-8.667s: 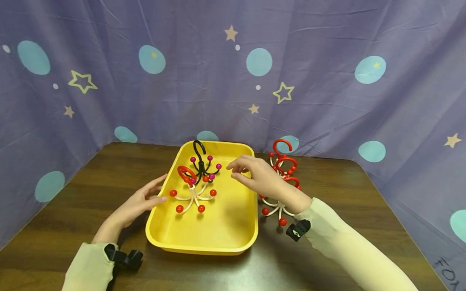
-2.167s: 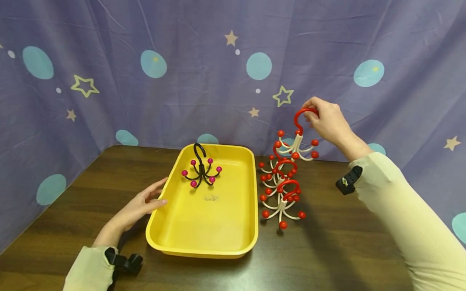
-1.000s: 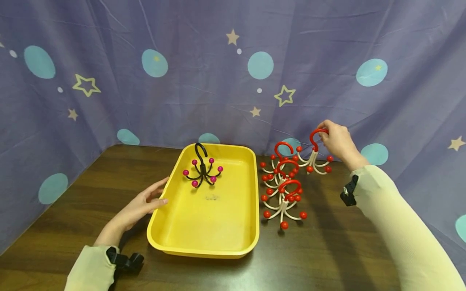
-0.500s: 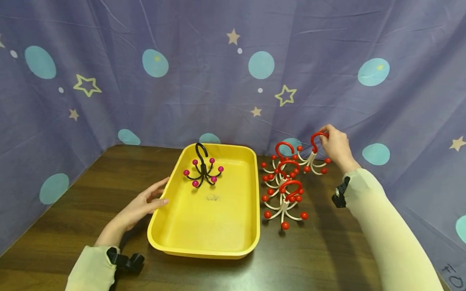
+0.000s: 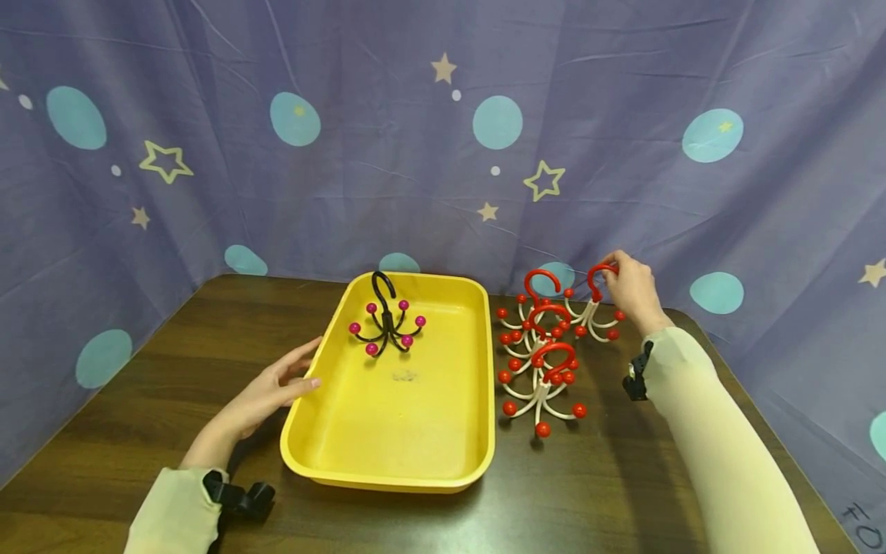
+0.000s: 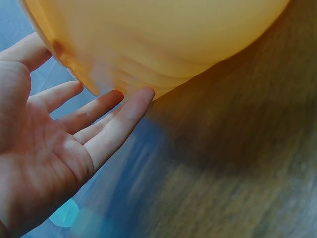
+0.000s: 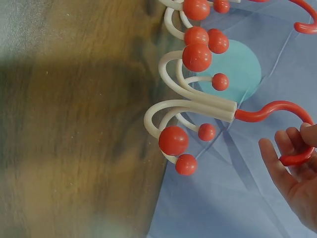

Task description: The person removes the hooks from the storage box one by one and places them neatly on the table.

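My right hand (image 5: 633,292) pinches the red hook of a white multi-arm hook hanger (image 5: 590,314) with red balls on its arm tips. This hanger is upright, low over the table at the back right; I cannot tell whether it touches the wood. Close on its left stand several like hangers (image 5: 541,394) in a row. My left hand (image 5: 266,391) rests at the left wall of the yellow tray (image 5: 388,481), thumb over the rim. In the left wrist view, its nearly straight fingers (image 6: 106,136) touch the outer wall. A black hanger (image 5: 386,325) with magenta balls stands inside the tray.
A dark wooden table (image 5: 609,477) carries everything. Behind it hangs a purple curtain (image 5: 415,154) with stars and teal ovals, close to the table's back edge. The standing hangers sit just beside the tray's right wall.
My right hand has taken a red-and-white hanger from the tray, carried it right over the row and lowered it. The left hand and the black hanger keep their places.
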Action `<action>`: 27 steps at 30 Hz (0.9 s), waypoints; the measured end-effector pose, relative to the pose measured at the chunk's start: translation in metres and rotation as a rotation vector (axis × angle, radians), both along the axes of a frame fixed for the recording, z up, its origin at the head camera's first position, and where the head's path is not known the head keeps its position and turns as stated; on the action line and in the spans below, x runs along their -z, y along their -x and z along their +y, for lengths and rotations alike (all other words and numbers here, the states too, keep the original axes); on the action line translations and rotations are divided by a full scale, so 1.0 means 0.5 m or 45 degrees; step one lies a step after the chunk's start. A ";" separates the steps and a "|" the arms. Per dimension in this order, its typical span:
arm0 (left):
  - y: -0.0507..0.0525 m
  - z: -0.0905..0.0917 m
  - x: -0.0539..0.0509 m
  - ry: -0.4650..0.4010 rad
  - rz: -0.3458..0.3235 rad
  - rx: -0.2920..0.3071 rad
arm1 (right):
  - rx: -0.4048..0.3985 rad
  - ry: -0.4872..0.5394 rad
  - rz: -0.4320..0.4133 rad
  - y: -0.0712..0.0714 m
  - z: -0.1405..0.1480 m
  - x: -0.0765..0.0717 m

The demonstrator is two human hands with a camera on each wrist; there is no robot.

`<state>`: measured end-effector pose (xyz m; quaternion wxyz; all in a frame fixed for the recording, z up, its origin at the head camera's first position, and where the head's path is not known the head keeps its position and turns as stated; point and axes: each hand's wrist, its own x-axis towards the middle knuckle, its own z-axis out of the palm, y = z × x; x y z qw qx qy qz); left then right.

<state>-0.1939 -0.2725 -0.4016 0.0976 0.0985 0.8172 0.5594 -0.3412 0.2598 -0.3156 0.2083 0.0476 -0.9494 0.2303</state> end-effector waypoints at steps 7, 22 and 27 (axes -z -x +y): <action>0.000 0.001 0.001 0.000 -0.002 0.004 | -0.007 0.005 -0.025 0.001 -0.008 0.015; 0.000 0.002 0.000 -0.010 -0.009 0.015 | -0.056 -0.024 -0.059 0.002 0.006 0.014; 0.001 0.000 0.003 -0.002 0.002 0.016 | -0.090 -0.061 -0.028 -0.005 0.011 -0.001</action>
